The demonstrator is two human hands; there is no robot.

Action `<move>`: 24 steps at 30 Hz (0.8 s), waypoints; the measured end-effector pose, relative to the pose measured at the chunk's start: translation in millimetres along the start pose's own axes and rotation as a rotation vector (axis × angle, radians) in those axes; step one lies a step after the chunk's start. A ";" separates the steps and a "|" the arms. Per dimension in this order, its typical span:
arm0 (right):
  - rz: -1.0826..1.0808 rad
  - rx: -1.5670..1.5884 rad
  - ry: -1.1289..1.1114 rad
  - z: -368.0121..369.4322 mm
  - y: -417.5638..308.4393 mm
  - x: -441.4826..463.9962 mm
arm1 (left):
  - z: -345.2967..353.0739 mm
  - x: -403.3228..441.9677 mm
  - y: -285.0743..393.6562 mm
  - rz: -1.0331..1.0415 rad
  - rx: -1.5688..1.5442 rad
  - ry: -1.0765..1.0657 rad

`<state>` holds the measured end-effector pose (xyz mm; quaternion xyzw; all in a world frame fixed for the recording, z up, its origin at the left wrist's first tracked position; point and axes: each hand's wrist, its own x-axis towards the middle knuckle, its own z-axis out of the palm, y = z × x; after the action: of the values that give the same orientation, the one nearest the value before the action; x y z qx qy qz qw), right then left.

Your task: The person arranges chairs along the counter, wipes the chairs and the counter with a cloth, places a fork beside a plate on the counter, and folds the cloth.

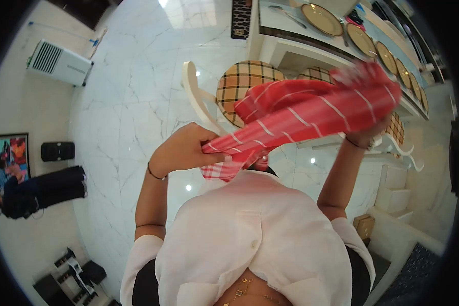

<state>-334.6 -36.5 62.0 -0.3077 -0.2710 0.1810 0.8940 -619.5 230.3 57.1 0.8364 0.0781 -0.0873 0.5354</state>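
Observation:
A red cloth with thin white lines (301, 115) stretches between my hands in front of my chest, bunched and blurred toward its right end. My left hand (181, 153) is closed on the cloth's left end, with a checked corner hanging below the fingers. At the right end, my right hand (366, 136) grips the cloth from below; its fingers are mostly hidden behind the fabric. Below the cloth, a round chair seat with a plaid cover (245, 84) partly shows.
A dining table (283, 33) with several gold-rimmed plates (322, 19) stands ahead to the right. A curved white chair part (191, 86) rises beside my left hand. An air cooler (61, 62), a speaker (57, 151) and a person in dark clothes (41, 196) are on the left.

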 end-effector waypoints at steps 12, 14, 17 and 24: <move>0.836 -1.469 -0.626 6.1 -41.8 -149.1 | -56.2 17.7 -18.0 0.293 -0.468 -0.058; 1.137 -1.389 -0.890 -2.3 -25.8 -148.0 | -44.5 28.4 -12.8 0.208 -0.389 0.019; 0.880 -0.748 -0.541 -11.8 -16.7 -156.1 | -38.6 30.2 -6.8 -0.120 -0.152 0.175; 0.414 -1.156 -0.202 11.8 157.8 -132.7 | -5.7 20.5 -118.7 -0.044 0.266 0.701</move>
<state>-470.8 21.4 -81.9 -0.7694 -0.3432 0.2028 0.4990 -625.9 285.4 -50.0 0.8759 0.2625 0.1833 0.3610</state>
